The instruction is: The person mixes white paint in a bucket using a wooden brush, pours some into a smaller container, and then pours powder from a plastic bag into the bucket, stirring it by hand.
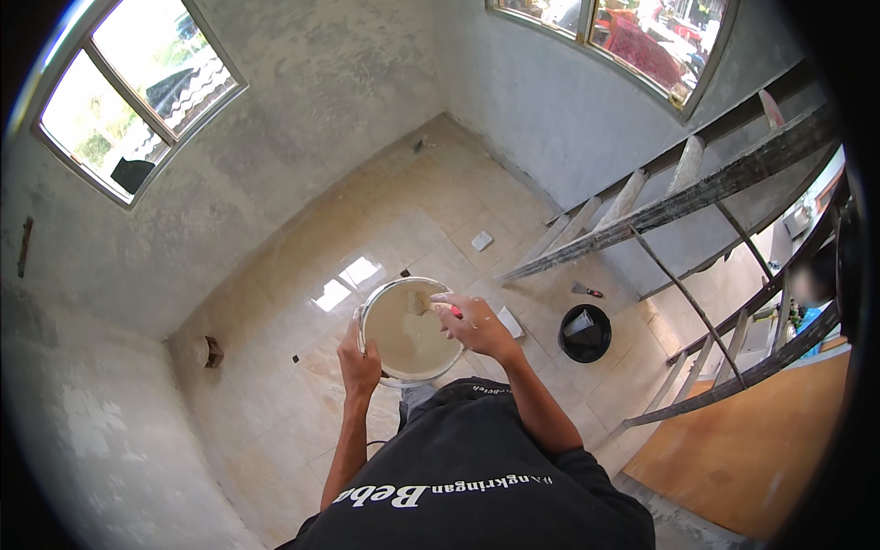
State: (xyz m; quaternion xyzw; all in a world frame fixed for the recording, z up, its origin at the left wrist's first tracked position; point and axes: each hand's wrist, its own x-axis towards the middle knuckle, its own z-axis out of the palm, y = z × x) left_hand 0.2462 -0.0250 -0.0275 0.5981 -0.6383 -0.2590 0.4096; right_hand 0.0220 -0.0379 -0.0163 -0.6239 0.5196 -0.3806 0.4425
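A round white bucket (365, 323) with pale cream paste or paint inside is in front of my body. My left hand (359, 359) grips its left rim, fingers closed around the edge. Over the right part of the opening is my right hand (472, 323), with pale smears on its fingers. It is closed on a red-handled putty knife (456, 312); most of the handle is hidden by the fingers. The coated end of the tool dips toward the paste, and its exact shape is hard to make out.
A wooden ladder (678, 197) leans at the right. On the tiled floor (266, 412) stand a black bucket (600, 346), with another putty knife (587, 291) beside it. A white piece (482, 240) lies farther off. An orange-brown board (742, 449) is at the lower right.
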